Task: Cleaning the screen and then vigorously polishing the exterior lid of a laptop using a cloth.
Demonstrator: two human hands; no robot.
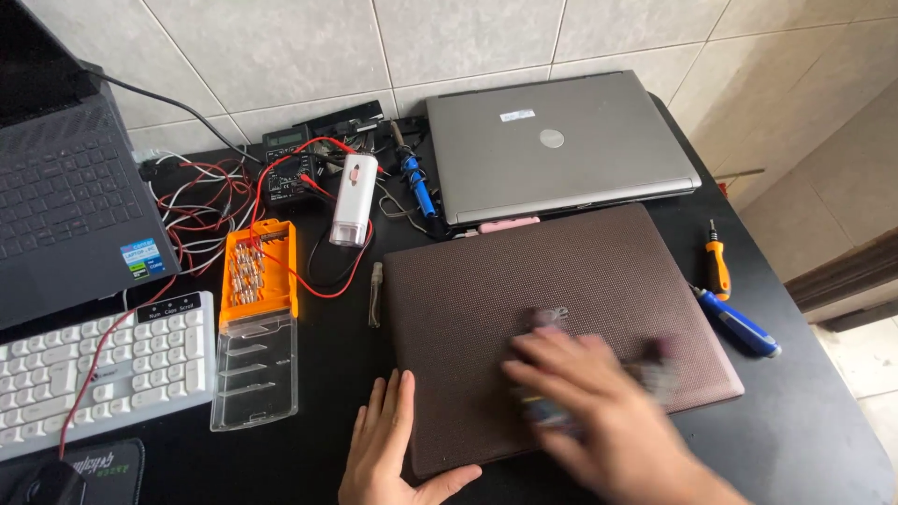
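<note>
Here, left hand (385,447) bracing brown laptop (552,327) edge

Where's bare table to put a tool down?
Free: the front right corner of the table, beyond the brown laptop, and the strip between bit case and that laptop. Crowded: back left, with wires and meter.

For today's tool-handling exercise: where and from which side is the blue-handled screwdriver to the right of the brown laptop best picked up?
Grip the blue-handled screwdriver around its thick blue handle, coming from above and the right. It lies flat and slanted on the black table, with bare surface on that side; the brown laptop crowds its left.
</note>
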